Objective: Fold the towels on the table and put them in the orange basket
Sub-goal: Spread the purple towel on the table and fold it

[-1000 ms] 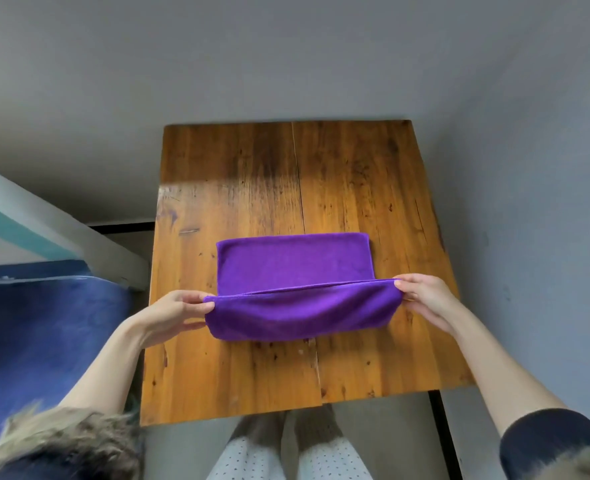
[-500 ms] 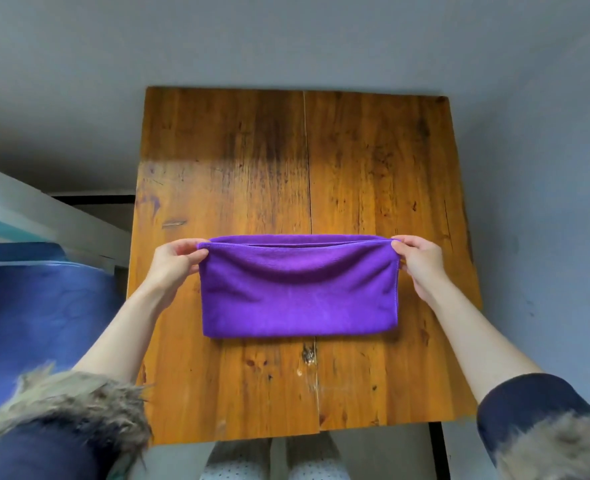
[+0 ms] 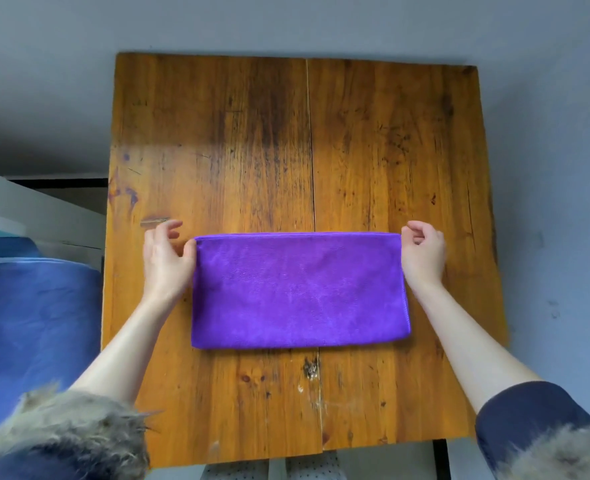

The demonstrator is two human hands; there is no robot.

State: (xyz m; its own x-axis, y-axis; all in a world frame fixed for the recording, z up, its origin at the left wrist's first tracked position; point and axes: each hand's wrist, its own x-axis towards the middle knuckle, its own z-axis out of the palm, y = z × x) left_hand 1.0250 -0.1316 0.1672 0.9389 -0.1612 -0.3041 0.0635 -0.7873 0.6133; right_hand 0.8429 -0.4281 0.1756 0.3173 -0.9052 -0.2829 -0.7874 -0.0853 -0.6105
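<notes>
Wooden table (image 3: pixel 383 140) carried the folded purple towel (image 3: pixel 300 291) flat between your hands. Your left hand (image 3: pixel 166 258) touched its far corner with the thumb, fingers relaxed; your right hand (image 3: pixel 423 252) hung loosely curled just beside the opposite corner.

A folded purple towel (image 3: pixel 300 291) lies flat on the wooden tabletop (image 3: pixel 390 150); left hand (image 3: pixel 165 258) and right hand (image 3: pixel 423 254) flank its far corners, fingers loosely curled.

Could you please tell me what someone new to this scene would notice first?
A bright purple towel, folded into a flat rectangle, lies on the near half of a worn wooden table. The left hand and right hand flank its far corners, fingers loosely curled. No orange basket is in view.
</notes>
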